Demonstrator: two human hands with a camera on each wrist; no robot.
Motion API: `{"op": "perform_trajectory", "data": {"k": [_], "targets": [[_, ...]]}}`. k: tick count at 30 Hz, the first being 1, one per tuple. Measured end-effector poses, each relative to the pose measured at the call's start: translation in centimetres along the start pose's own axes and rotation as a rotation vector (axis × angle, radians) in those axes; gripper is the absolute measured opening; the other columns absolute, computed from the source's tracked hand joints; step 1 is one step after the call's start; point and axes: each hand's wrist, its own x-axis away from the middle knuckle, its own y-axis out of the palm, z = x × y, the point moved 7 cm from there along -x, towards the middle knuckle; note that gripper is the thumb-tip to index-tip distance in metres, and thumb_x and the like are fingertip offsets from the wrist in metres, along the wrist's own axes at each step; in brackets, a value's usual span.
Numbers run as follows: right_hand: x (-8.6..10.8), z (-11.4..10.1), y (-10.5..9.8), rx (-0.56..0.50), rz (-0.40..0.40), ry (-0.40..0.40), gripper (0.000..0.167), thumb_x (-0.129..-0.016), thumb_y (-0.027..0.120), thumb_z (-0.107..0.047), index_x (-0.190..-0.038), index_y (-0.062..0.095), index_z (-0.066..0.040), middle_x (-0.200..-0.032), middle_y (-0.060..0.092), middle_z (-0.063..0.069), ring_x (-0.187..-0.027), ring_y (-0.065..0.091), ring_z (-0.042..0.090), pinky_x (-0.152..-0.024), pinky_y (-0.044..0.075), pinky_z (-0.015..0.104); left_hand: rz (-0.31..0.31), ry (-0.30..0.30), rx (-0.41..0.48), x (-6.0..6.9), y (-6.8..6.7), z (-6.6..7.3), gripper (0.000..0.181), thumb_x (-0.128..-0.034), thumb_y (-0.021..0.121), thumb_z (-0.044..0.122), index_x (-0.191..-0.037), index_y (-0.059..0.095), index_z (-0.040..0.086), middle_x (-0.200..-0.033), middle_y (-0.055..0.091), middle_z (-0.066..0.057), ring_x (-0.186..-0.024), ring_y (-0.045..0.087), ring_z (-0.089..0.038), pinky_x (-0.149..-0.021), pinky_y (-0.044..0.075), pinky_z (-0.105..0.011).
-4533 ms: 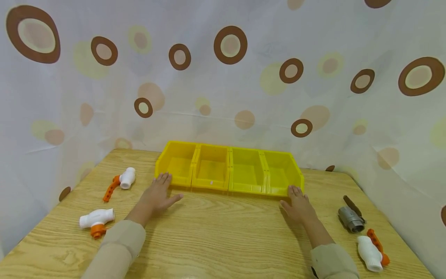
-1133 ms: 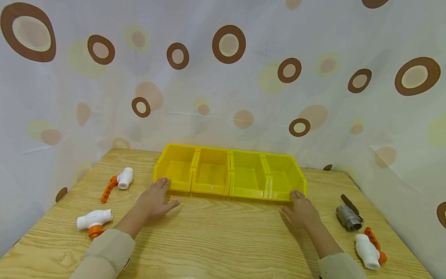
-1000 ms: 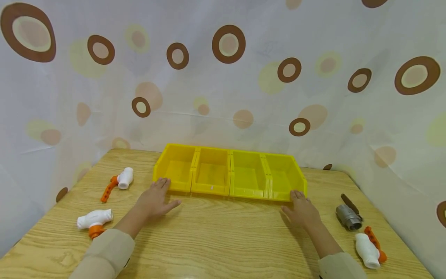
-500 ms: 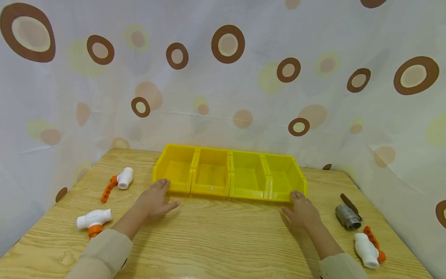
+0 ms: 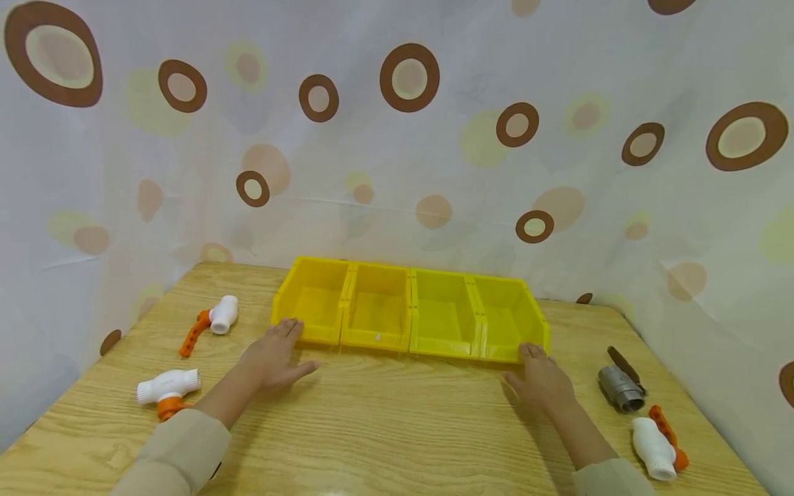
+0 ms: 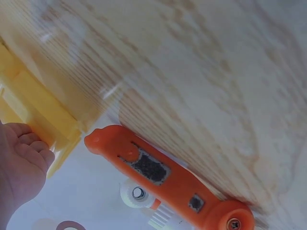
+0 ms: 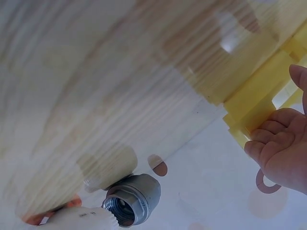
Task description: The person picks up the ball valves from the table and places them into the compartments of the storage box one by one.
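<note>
- Along the far part of the table [image 5: 397, 427], a row of four yellow bins [image 5: 443, 346] is standing side by side, with a dotted cloth [image 5: 356, 155] hanging behind.
- At the row's left end, the left hand [image 5: 273, 357] is touching the front, its fingers reaching forward, relaxed, its thumb spreading inward; the grip is staying loose.
- At the right end, the right hand [image 5: 544, 379] is resting its fingers on the front likewise, unclenched.
- Left of the left hand, a white valve [image 5: 224, 315] is lying; nearer the person, a second white valve [image 5: 169, 387] is lying beside the sleeve [image 5: 186, 441].
- Right of the right hand, a grey valve [image 5: 620, 387] is lying near a third white valve [image 5: 654, 448].
</note>
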Motion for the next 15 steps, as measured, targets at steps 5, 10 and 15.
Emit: {"op": "perform_trajectory", "data": {"k": [5,10,15], "targets": [[-0.01,0.00,-0.17,-0.010,-0.001,0.001,0.065,-0.088,0.058,-0.026,-0.131,0.037,0.018,-0.133,0.039,0.037,-0.114,0.042,0.057,-0.087,0.045,0.058,0.000,-0.001,0.012,0.09,-0.11,0.11,0.082,-0.0884,0.051,0.050,-0.137,0.032,-0.014,-0.142,0.033,-0.032,-0.132,0.032,-0.046,-0.106,0.031,-0.056],[0.12,0.06,-0.10,-0.009,-0.007,0.008,0.065,-0.088,0.058,-0.026,-0.132,0.037,0.017,-0.134,0.039,0.037,-0.117,0.040,0.056,-0.091,0.041,0.060,0.000,0.000,0.009,0.29,-0.33,0.31,0.082,-0.0887,0.050,0.050,-0.137,0.032,-0.014,-0.142,0.033,-0.032,-0.132,0.032,-0.047,-0.106,0.031,-0.055],[0.28,0.07,-0.09,-0.012,-0.005,0.007,0.066,-0.088,0.059,-0.027,-0.132,0.036,0.017,-0.135,0.038,0.037,-0.121,0.038,0.054,-0.097,0.037,0.061,-0.008,-0.004,0.013,0.42,-0.51,0.47,0.082,-0.0887,0.050,0.051,-0.137,0.033,-0.013,-0.142,0.033,-0.031,-0.131,0.034,-0.047,-0.104,0.033,-0.056]]}}
